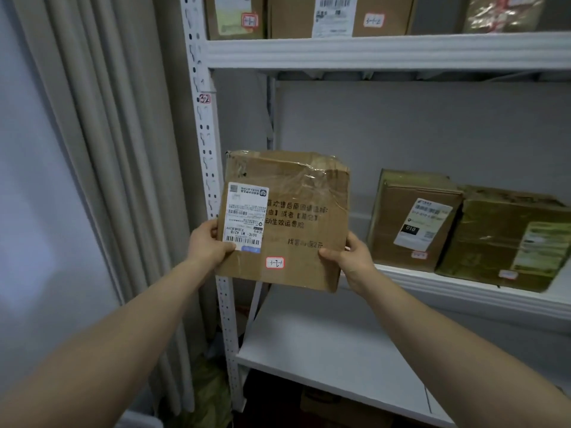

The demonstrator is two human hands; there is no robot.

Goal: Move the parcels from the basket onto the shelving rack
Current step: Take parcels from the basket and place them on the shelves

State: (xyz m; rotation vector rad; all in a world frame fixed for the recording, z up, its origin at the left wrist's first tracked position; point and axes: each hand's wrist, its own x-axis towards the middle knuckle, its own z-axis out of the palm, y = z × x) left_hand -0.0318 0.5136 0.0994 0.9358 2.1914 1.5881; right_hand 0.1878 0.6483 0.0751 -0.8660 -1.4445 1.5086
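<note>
We find the parcel (293,217) held upright in the air before the left end of the shelving rack (370,50), its printed face towards the camera; the left hand (210,245) grips its lower left edge with the thumb laid over the shipping label (245,217); the right hand (349,257) grips the lower right edge, thumb on the front and fingers behind.

We judge the parcel to be a flat corrugated carton, light enough to hold out at arm's length; the board looks stiff but creased at the top; clear tape crosses the upper right and may be slick under a thumb; we advise taking hold on bare cardboard at the two side edges, low down, as here; the contents cannot be told, so we treat it as fragile.

The free space on the middle shelf (463,291) lies at its left end, behind the parcel; a taped box (414,220) stands to the right of that space, touching a second box (506,239); the front upright (204,149) is just beside the parcel's left edge and the left hand, and could catch either on the way in; a curtain (102,149) hangs to the left of the rack, clear of the path; the lower shelf (324,341) sits below; whether the parcel's bottom edge touches the middle shelf cannot be told.
</note>
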